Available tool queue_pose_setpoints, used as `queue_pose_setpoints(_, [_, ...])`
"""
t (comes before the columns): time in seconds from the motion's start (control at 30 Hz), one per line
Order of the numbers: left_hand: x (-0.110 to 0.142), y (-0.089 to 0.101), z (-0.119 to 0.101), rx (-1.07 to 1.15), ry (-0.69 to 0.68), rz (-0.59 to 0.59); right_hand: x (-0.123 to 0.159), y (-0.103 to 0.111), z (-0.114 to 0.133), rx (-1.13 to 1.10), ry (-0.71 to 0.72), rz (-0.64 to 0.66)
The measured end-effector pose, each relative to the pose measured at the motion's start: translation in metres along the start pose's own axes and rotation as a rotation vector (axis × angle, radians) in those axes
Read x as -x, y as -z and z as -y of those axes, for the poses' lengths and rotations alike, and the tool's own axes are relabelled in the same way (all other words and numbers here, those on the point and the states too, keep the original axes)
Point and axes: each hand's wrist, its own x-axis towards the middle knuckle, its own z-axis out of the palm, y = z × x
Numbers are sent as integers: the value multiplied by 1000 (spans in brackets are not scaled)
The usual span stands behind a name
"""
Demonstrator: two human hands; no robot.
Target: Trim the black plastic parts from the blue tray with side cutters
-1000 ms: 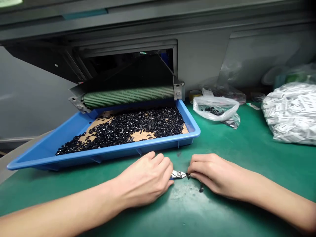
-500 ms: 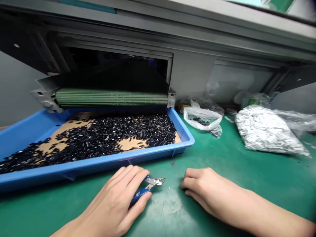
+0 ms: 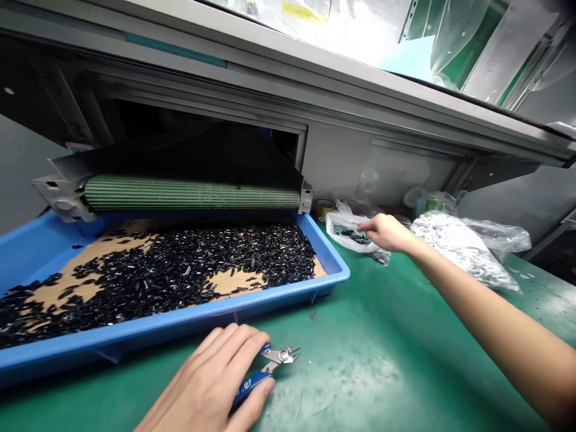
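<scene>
My left hand [image 3: 220,375] rests low on the green tabletop, wrapped round blue-handled nippers [image 3: 252,384]. Their small metal jaws point right and stand slightly apart. My right hand [image 3: 383,231] is stretched out to the back right, over the edge of an open clear plastic bag [image 3: 337,231]. Small black parts [image 3: 356,236] lie in that bag. The fingers of this hand are drawn together, and whatever is between them is too small or hidden to tell.
A blue tray [image 3: 330,270] with many small black parts on a tan base fills the left, below a green conveyor roller [image 3: 193,193]. A bag of white parts [image 3: 463,249] lies right of my right hand. A metal shelf edge [image 3: 288,78] crosses overhead.
My right hand has moved from the tabletop beside the nippers, forward and right to the bag of black parts. My left hand keeps hold of the nippers. The view has shifted slightly.
</scene>
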Motion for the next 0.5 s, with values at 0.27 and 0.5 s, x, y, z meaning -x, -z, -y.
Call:
queue_pose_setpoints(0.27, [-14,14,-11,367,242,55,98,-27,69,-99,293,-323])
queue_pose_setpoints(0.5, [-1,13,-4,398,267,-23,175,-57,133,-287,711,382])
